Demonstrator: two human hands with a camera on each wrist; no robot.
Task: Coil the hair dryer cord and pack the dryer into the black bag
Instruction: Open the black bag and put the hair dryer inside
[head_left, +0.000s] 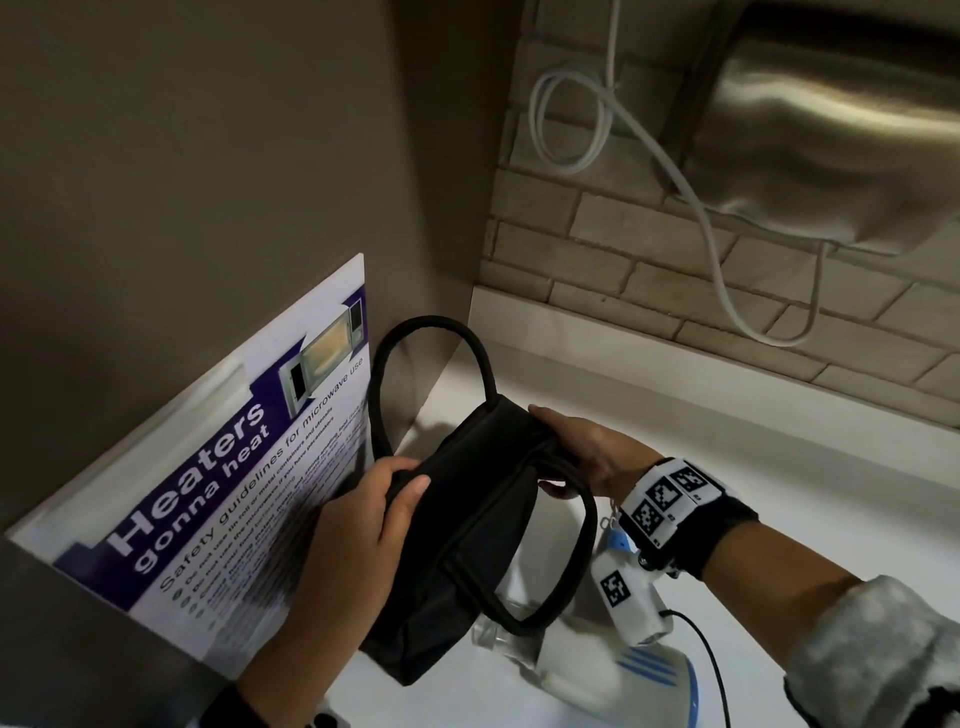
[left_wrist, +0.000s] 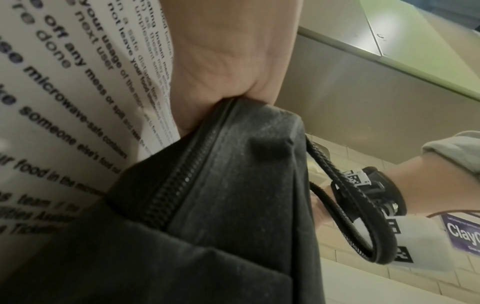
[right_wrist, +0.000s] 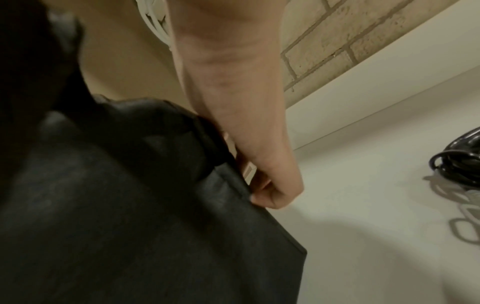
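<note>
Brick-tiled wall and a steel hand dryer (head_left: 841, 135) with a looped white cable (head_left: 571, 124) back a white tabletop (head_left: 701, 426), where a microwave-safety poster (head_left: 218, 467) leans against the side wall at the left edge.

Above the near left part of the tabletop the black bag (head_left: 467, 519) is held up between both hands. The left hand (head_left: 358, 525) grips the bag's near end, thumb curled over the top edge; the left wrist view shows the zip line running down from that grip, and it looks closed there. The right hand (head_left: 582, 452) pinches the far end of the top edge, fingers curled on the fabric. One carry handle (head_left: 431, 332) stands up, the other (head_left: 582, 571) hangs toward the person.

A bundle of black cord (right_wrist: 457, 164) lies on the tabletop well to the right of the bag, seemingly already gathered in loops, though only its edge shows. The dryer itself cannot be made out.

Judging from this, the coiling seems done or nearly so, while the packing is still ahead: the bag must be opened, then the dryer and cord placed inside and the bag closed.
</note>
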